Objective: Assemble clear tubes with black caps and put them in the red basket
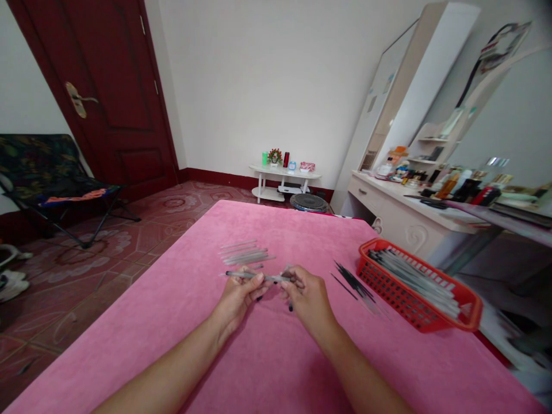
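Observation:
Over the pink cloth, my left hand [238, 299] pinches a slim, clear pen [235, 274] with a dark end pointing left. The pen lies nearly level. At its other end, the closed fingers of my right hand [309, 292] meet it, and a small dark piece [290, 307] shows below them. Blur hides exactly what those fingertips grip. Just beyond my left hand lies a row of translucent pen barrels [245, 256]. To the right of my right hand is a loose bundle of thin black sticks [354, 280], which look like pen refills.
A red plastic basket [401, 296] holding many pale pen barrels [418, 279] stands at the table's right side. Behind it is a dressing table [397, 201] crowded with bottles. A small white stand [276, 178] is by the far wall, and a folding chair [52, 172] stands left.

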`<move>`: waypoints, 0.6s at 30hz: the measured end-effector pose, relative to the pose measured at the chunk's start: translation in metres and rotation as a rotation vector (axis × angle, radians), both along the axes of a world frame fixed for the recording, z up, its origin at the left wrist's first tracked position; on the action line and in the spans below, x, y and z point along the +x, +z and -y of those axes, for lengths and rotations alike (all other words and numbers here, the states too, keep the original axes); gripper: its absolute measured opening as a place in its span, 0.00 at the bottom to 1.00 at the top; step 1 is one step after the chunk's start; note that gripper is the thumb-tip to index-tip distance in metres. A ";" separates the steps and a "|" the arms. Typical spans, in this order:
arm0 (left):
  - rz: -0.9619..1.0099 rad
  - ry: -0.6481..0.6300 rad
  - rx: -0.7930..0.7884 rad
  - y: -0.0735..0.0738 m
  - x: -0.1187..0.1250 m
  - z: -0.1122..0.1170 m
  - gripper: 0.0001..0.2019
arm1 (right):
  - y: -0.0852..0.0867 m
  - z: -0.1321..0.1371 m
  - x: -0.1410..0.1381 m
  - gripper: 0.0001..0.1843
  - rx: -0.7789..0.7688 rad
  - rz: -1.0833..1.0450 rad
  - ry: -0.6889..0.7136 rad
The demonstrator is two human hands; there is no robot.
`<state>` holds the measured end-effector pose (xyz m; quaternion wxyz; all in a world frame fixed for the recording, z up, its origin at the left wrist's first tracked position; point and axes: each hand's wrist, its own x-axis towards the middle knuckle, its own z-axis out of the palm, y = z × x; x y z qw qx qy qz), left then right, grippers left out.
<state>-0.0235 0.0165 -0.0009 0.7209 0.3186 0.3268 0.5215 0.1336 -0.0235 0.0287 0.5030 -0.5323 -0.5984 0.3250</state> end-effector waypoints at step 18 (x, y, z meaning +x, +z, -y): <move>-0.269 0.103 0.399 0.003 0.001 0.005 0.16 | 0.009 0.001 0.002 0.09 -0.301 -0.227 0.101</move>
